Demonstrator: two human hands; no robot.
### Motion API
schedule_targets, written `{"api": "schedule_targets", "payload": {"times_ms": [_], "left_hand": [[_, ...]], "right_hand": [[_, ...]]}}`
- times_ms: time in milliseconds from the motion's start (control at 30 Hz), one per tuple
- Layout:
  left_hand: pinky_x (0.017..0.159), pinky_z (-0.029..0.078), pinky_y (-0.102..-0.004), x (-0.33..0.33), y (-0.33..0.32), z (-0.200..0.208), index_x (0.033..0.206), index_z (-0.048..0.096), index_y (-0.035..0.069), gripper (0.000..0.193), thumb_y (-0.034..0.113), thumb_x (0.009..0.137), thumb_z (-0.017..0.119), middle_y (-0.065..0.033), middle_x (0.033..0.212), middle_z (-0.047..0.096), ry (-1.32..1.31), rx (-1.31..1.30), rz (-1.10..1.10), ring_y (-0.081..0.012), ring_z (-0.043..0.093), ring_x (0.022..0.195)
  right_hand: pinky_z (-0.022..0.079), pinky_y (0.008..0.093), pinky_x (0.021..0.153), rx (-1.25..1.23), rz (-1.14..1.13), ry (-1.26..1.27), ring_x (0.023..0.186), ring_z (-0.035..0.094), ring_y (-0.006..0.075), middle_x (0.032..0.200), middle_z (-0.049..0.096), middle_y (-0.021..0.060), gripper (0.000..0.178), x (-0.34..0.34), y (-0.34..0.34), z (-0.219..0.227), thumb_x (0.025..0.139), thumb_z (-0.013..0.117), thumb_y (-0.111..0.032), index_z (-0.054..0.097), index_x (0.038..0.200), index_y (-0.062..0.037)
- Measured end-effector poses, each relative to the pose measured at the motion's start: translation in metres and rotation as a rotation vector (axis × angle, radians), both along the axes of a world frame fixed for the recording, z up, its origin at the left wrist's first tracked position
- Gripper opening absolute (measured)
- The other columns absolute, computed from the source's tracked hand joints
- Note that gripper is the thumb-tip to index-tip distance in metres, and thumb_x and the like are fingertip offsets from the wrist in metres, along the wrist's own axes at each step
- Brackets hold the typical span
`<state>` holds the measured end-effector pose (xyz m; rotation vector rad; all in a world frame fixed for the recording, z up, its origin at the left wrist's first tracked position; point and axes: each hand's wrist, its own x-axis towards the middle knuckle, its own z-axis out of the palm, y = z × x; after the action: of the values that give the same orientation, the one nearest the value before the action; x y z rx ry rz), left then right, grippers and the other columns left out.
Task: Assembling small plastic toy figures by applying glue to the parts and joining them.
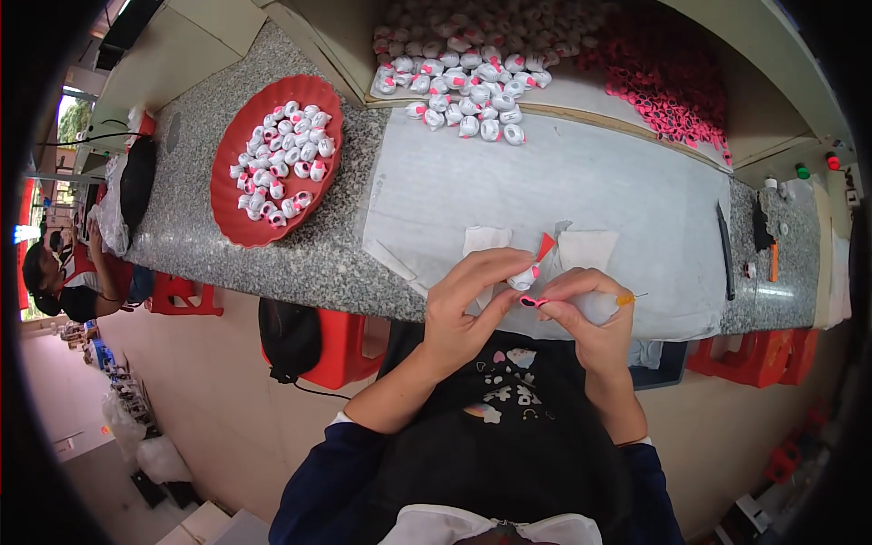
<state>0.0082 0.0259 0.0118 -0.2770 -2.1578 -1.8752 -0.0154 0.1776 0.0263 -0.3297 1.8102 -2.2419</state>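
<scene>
Pinched in the fingers of my left hand point(459, 304) is a small round white piece with pink on it point(522, 278), like a toy head. My right hand point(595, 327) grips a tiny pink-and-black piece point(530, 302), shaped like glasses, between thumb and forefinger. That same hand also keeps a translucent bottle point(597, 307) with a yellow cap and thin needle tip, which points right. The two small pieces are close together above the sheet's front edge; whether they touch I cannot tell. Beyond my hands are white paper pieces point(586, 247) and a red pointed scrap point(545, 245).
A red scalloped bowl point(222, 195) of similar white pieces stands at left. On the shelf lie many white pieces point(472, 86) and a pink pile point(672, 113). A black pen-like tool point(725, 250) rests right on the white sheet point(436, 182). Another person point(77, 282) sits far left.
</scene>
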Motion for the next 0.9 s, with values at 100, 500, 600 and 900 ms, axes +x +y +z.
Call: {"api": "schedule_targets", "payload": {"times_ms": [100,500,600,900], "left_hand": [[0.077,0.041,-0.0287,0.000,0.001,0.002,0.094,0.054,-0.003,0.032,-0.008,0.063,0.056,-0.0140,0.097,0.053,0.018,-0.050,-0.012,-0.0219,0.050,0.093],[0.083,0.038,-0.0309,0.003,-0.001,0.000,0.098,0.047,-0.003,0.025,-0.002,0.074,0.052,-0.0188,0.102,0.049,-0.180,0.586,-0.129,-0.0217,0.049,0.095],[0.081,0.040,-0.0304,0.002,0.000,0.002,0.096,0.048,-0.003,0.022,-0.001,0.075,0.051,-0.0189,0.100,0.051,-0.254,0.643,-0.156,-0.0215,0.050,0.094],[0.078,0.042,-0.0270,0.004,-0.007,-0.002,0.099,0.049,-0.005,0.024,-0.005,0.075,0.050,-0.0154,0.101,0.051,-0.234,0.669,-0.266,-0.0188,0.050,0.094]], "right_hand": [[0.043,0.0232,0.054,-0.002,-0.023,-0.038,0.058,0.052,0.0150,0.068,0.053,0.0121,0.010,-0.001,-0.002,-0.002,0.066,0.058,0.007,0.050,0.070,0.0030],[0.038,0.0179,0.055,-0.028,-0.090,-0.036,0.061,0.046,0.0062,0.072,0.052,0.0031,0.021,0.001,-0.005,-0.012,0.065,0.062,0.003,0.053,0.082,-0.0016],[0.040,0.0199,0.050,-0.014,-0.011,-0.043,0.059,0.049,0.0099,0.072,0.052,0.0085,0.026,-0.002,-0.012,0.005,0.064,0.061,0.005,0.048,0.087,0.0023],[0.044,0.0225,0.052,-0.091,0.052,-0.118,0.058,0.054,0.0135,0.072,0.056,0.0106,0.026,-0.003,-0.013,-0.006,0.065,0.061,0.003,0.051,0.089,0.0043]]}}
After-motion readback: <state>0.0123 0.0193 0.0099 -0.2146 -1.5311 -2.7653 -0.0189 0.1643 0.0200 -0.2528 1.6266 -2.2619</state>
